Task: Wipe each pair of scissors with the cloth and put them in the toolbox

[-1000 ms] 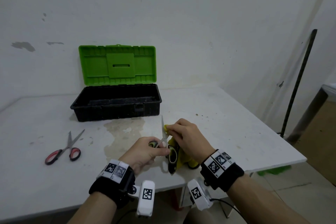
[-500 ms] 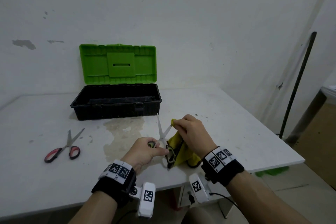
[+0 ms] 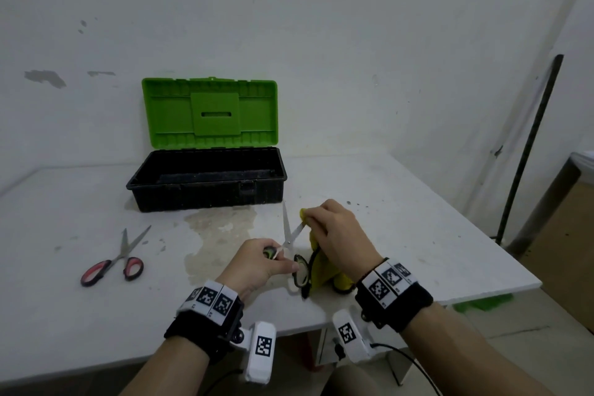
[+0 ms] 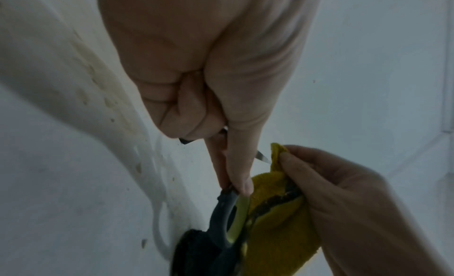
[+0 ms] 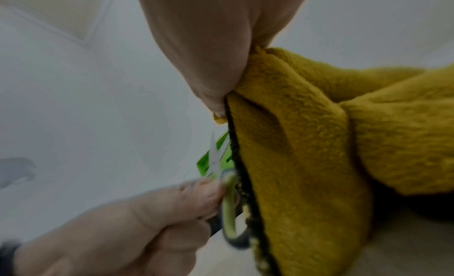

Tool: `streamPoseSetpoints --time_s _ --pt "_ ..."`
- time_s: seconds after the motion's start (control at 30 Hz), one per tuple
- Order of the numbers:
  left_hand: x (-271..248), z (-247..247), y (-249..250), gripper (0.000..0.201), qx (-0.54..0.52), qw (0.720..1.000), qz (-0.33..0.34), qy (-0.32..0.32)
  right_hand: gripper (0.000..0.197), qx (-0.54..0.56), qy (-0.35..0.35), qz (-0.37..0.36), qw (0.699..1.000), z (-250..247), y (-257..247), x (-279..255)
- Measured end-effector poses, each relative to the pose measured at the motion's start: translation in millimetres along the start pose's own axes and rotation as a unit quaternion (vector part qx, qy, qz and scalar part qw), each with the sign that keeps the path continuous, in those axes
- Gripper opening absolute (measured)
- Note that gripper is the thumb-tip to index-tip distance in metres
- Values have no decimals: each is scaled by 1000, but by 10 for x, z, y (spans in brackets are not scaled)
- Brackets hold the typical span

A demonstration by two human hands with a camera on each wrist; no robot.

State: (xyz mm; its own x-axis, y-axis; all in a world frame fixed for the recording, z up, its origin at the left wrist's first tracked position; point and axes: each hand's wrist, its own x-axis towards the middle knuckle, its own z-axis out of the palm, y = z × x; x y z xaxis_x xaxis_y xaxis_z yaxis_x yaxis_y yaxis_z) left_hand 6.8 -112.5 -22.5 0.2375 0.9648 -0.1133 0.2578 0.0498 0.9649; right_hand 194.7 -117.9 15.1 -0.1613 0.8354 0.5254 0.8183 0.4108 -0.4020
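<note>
My left hand [image 3: 266, 262] grips the green-and-black-handled scissors [image 3: 291, 244] by their handles near the table's front edge; the blades are spread apart, tips pointing away from me. My right hand [image 3: 334, 235] pinches the yellow cloth [image 3: 316, 270] around the right blade. In the left wrist view the left hand [image 4: 221, 124] holds the scissors' handle [image 4: 221, 222] beside the cloth [image 4: 277, 222]. The right wrist view shows the cloth [image 5: 307, 144] hanging from my right fingers [image 5: 209, 66] next to the scissors [image 5: 227, 202]. A red-handled pair of scissors [image 3: 115, 259] lies on the table at the left. The toolbox [image 3: 205, 185] stands open at the back.
The toolbox's green lid [image 3: 210, 112] stands upright against the wall. The white table [image 3: 418, 235] has a stained patch in front of the toolbox. A dark pole [image 3: 527, 151] leans against the wall at the right, beyond the table's edge.
The scissors' blades have spread apart. My right hand has slid the cloth up along the right blade, away from the handles. The red-handled scissors have not moved.
</note>
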Motion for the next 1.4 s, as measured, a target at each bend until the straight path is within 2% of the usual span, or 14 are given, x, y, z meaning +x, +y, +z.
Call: streamPoseSetpoints --time_s 0.07,0.17,0.33,0.43,0.53,0.63,0.73,0.83,0.97,1.1,1.4 --pt "-7 7 14 30 22 1000 8 -1 19 -19 -52 -25 998 75 -91 -75" --pt "-15 10 2 26 53 998 16 -3 24 -41 -95 0 995 80 -83 -51" --pt "-17 11 -6 23 67 997 20 -17 25 -42 -71 53 995 -24 55 64" --pt "12 27 -1 10 62 998 6 -21 24 -30 -62 52 996 -10 71 55" --pt "38 26 -6 10 25 999 3 -29 24 -22 -49 49 997 -26 70 38" --pt "63 8 9 11 23 999 28 17 23 -15 -44 47 998 -49 71 17" --pt "87 -29 15 8 -28 994 45 93 22 3 -41 46 998 -64 53 -5" --pt "104 -43 13 14 -112 984 43 134 21 14 -38 42 998 -76 21 -18" --pt "88 6 55 11 -202 971 35 120 21 25 -36 38 998 -57 -48 -47" --pt "43 67 92 11 -269 958 -5 98 22 30 -37 32 998 -39 -103 -62" --pt "114 26 -16 12 -292 945 13 149 17 39 1 19 999 -189 -136 -106"
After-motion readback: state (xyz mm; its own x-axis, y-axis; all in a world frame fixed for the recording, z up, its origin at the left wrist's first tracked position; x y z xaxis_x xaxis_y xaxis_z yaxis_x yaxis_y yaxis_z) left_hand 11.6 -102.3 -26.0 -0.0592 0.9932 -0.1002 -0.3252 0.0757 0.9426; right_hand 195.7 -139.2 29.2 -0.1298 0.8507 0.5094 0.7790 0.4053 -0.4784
